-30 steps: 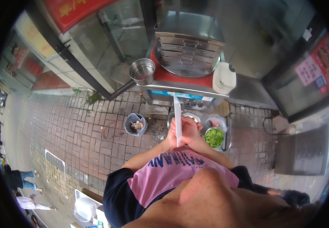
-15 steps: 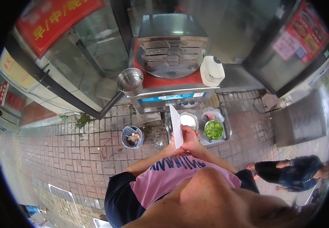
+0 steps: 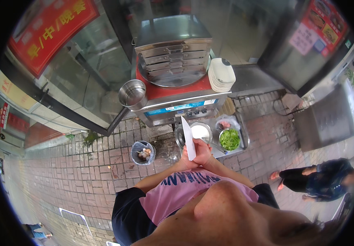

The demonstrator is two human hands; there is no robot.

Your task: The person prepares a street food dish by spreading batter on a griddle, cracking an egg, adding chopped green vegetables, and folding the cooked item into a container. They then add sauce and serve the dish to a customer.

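A long, thin white flat piece (image 3: 187,137) stands tilted in front of my waist. At its lower end my hands are close together. My left hand (image 3: 186,159) is partly covered by the piece and seems closed on it. My right hand (image 3: 202,152) is closed, its fingers curled against the piece's right edge; inside its grip nothing more shows. Just beyond the hands sits a round metal bowl of white stuff (image 3: 200,132). To its right stand a bowl of chopped green leaves (image 3: 229,140) and a plastic bag with pinkish contents (image 3: 226,123).
Ahead stands a metal cooker with stacked drawers (image 3: 175,55) on a red-topped counter (image 3: 173,92). A steel pot (image 3: 132,95) and stacked whitish trays (image 3: 222,76) flank it. A lined bin with eggshells (image 3: 143,153) is at left. A person (image 3: 322,180) stands at right.
The view has shifted slightly, so the cooker and pot sit further left. Both hands keep nearly the same grip on the white flat piece.
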